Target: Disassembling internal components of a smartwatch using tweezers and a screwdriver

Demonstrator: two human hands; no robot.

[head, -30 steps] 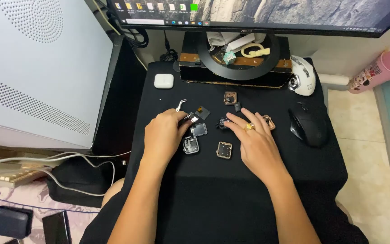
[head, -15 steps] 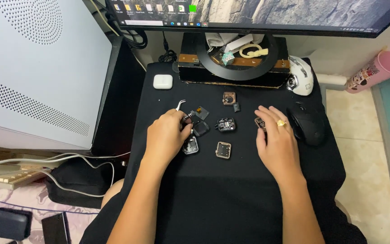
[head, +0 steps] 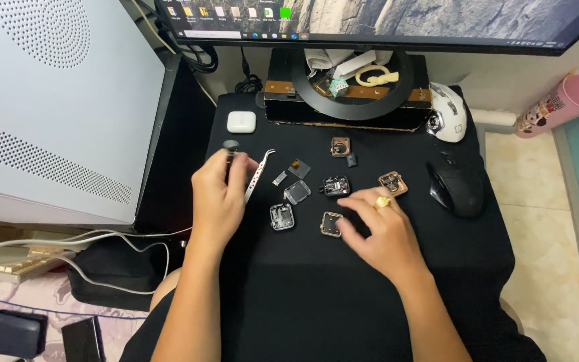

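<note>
Left hand [head: 219, 198] is clenched around a small dark-tipped tool [head: 230, 149] plus silver tweezers [head: 258, 175], whose tips poke up past its fingers. Right hand [head: 376, 231] lies released, palm down on the black counter [head: 316, 288], fingertips touching a gold-rimmed square watch case [head: 331, 224]. A grey case [head: 281, 216] sits between both hands, a black mouse [head: 457, 190] right of the right hand.

Arms: both bare, no sleeves in view
Left hand [head: 217, 194]: no rings, no glove
Right hand [head: 378, 231]: chunky gold ring [head: 382, 202]
</note>
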